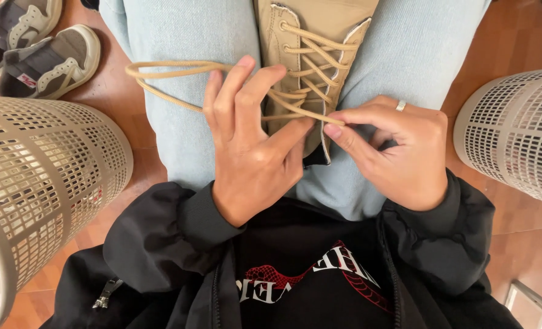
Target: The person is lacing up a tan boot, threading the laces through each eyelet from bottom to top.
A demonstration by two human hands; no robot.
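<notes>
A reddish-brown tiled floor [530, 244] spreads below in soft, even daylight. Two pale plastic lattice baskets flank the scene, one at the left [39, 183], one at the right [517, 131]. A pair of grey-and-cream sneakers [36, 49] sits at the upper left; a metal bar [536, 301] glints at the lower right.

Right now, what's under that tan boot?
The boot rests between the person's legs in light jeans. Both hands, left hand and right hand, cover its lower end; the sole is hidden.
</notes>
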